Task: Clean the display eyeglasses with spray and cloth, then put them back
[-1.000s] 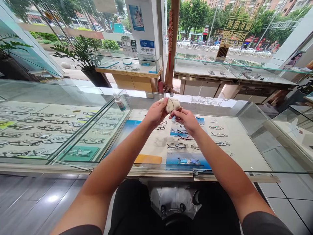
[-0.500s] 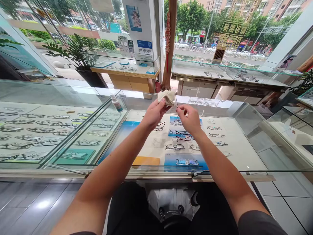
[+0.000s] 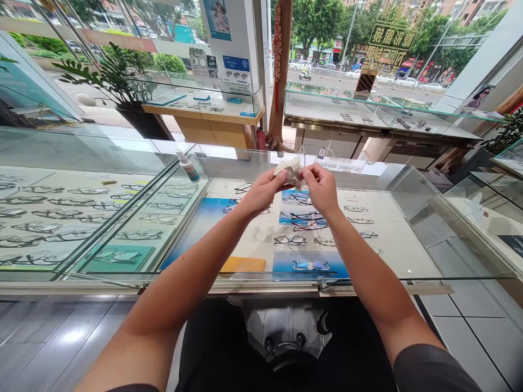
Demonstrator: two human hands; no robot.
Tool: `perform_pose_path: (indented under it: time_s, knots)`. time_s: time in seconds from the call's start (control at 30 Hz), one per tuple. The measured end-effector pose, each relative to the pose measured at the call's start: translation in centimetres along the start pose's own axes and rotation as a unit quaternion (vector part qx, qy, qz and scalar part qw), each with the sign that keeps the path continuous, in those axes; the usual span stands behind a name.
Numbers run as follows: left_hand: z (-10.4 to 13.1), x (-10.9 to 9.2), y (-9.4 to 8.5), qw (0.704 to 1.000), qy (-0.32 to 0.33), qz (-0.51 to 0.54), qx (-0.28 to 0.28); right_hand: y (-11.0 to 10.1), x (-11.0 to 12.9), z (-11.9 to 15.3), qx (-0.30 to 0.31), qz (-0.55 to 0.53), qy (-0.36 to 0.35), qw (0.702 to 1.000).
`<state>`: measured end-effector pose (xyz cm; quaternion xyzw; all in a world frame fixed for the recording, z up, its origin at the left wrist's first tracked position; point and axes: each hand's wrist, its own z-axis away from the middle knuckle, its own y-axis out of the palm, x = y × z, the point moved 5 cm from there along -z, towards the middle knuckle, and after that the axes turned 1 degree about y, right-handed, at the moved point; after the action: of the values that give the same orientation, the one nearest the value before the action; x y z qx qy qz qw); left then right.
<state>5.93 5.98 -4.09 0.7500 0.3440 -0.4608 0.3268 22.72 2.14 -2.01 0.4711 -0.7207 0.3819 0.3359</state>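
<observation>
My left hand (image 3: 263,191) is closed on a bunched cream cloth (image 3: 291,166), thumb on top, above the glass counter. Close beside it, my right hand (image 3: 323,189) pinches a thin-rimmed pair of glasses (image 3: 304,154). Part of the glasses rises above the fingers, and the cloth and hands hide the rest. Under the hands, inside the counter, lie rows of glasses, among them a dark-rimmed pair (image 3: 290,240) and a blue-lensed pair (image 3: 310,265).
A spray bottle (image 3: 188,166) stands on the glass counter (image 3: 425,218) to the left. An orange-yellow case (image 3: 242,265) lies inside near the front. Beyond are further display cases (image 3: 335,103), a wooden post (image 3: 280,81) and a potted plant (image 3: 122,81).
My hands have come closer together, the right one reaching the cloth's edge. The cloth has turned and folded in my left hand. The view has shifted slightly.
</observation>
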Motion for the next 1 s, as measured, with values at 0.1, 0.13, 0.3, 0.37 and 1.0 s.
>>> perform_pose_path:
  time_s: [0.1,0.13,0.3,0.37,1.0]
  knots:
    - [-0.2,0.4,-1.1,0.997,-0.037,0.032,-0.051,-0.8,-0.4,-0.9,-0.009,-0.119,0.034,0.992]
    - [-0.2,0.4,-1.2,0.997,-0.053,0.038,-0.051,-1.0,-0.7,-1.1,-0.014,-0.144,0.046,0.988]
    - [0.3,0.3,-0.4,0.995,-0.097,0.026,0.002,-1.2,-1.2,-1.5,-0.021,-0.229,0.072,0.971]
    - [0.6,0.4,0.1,0.994,-0.108,0.027,0.006,-0.9,-1.3,-1.3,-0.01,-0.245,0.083,0.966]
    - [1.5,1.4,2.5,0.981,-0.138,0.132,-0.008,2.6,-1.4,0.4,0.044,-0.348,0.145,0.925]
